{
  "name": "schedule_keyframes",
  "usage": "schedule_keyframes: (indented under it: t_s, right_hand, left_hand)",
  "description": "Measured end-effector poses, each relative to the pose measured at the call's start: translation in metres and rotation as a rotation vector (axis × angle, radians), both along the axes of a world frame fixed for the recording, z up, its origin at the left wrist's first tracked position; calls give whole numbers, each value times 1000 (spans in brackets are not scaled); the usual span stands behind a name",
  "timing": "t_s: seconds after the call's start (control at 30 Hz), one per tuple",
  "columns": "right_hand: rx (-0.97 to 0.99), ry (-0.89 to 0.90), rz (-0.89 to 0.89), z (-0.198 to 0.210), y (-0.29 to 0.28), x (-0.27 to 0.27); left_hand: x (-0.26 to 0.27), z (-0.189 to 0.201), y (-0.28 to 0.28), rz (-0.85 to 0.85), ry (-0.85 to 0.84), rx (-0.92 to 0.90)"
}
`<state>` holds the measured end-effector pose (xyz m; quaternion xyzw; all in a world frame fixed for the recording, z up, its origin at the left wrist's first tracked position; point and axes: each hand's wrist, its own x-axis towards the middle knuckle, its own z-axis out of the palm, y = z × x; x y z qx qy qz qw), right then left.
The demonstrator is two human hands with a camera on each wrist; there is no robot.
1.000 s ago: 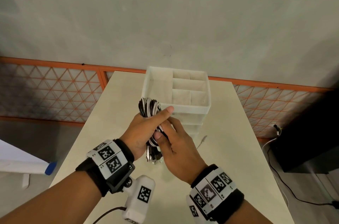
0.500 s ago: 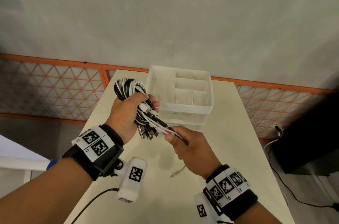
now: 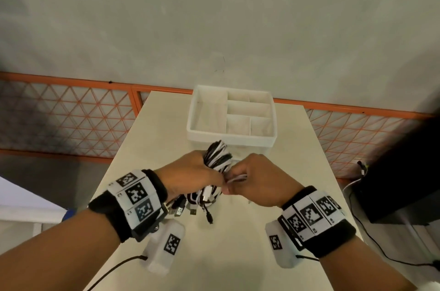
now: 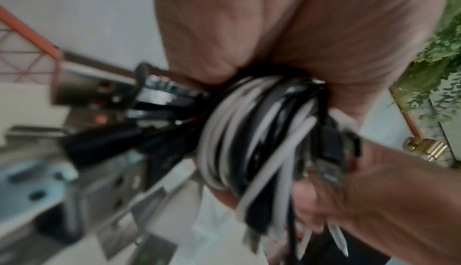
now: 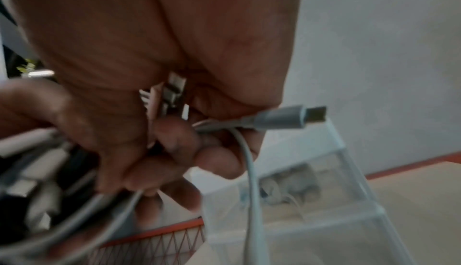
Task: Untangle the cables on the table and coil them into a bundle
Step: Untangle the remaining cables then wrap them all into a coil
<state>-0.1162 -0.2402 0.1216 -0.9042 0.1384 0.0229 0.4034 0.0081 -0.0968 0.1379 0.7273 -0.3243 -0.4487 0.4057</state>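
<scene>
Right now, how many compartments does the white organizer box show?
5 in the organizer box: one long at left, two small at the back right, one wide in the middle, two at the front right would make six; count uncertain.

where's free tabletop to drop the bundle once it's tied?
Bare table left of the organizer, from the left edge up to the back rim. Another bare strip right of the organizer, out to the right edge. Near middle, between the wrists, is bare too. Crowded: in front of the organizer, where left hand, right hand and bundle sit.
</scene>
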Motion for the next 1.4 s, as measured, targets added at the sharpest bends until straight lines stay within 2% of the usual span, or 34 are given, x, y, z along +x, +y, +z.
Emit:
schedule_keyframes:
  t_s: [0.07,0.1,0.23,0.4,0.47,0.6,0.67,0.8,0.87,0.93,0.97,1.07,1.1,1.27,1.4]
  right_hand:
    - [-104,-28,5,4,5,5]
    - [-96,-43,-33,3,7,6]
    - [148,-134,-283,-6,11,5]
    - [177,-196,-390,-5,-4,-6]
    - [251,-194,-385,-4,-6,-12]
    - [370,-256,-398,-3,12,-8]
    - [366,-325,-409,-4,23,-3]
    - [96,-399,-425,-10,42,1]
    - [15,-390,-334,-7,45,1]
    - [102,-344,-236,-3,45,0]
    - [186,-336,-243,-1,43,-1]
    - [470,-398,-385,6,38,-2]
    - [503,-419,-402,7,37,-2]
    - [457,-441,-373,0,40,-1]
    - [304,-450,-349,-9,37,1]
  left_hand:
    - [-5,-5,-4,16,19,-47]
    - [-6,-6,-4,14,34,-67]
    - [-5,-7,-2,23,105,-69]
    - [0,-10,2,335,279,-173]
    - [3,-9,3,395,365,-241]
    - [-4,-8,-1,301,372,-277]
    - [-11,-8,-3,238,357,-310]
    - [-15,-9,-8,205,306,-363]
    - [-15,-10,-9,251,323,-393]
    - [-12,-11,-9,308,336,-404]
    - [-11,-12,-8,322,333,-405]
    - [-9,-10,-7,317,302,-395]
    - [-9,-10,-6,313,308,-391]
    - [-15,-9,-6,248,307,-380]
    - [-17,-9,-5,218,292,-367]
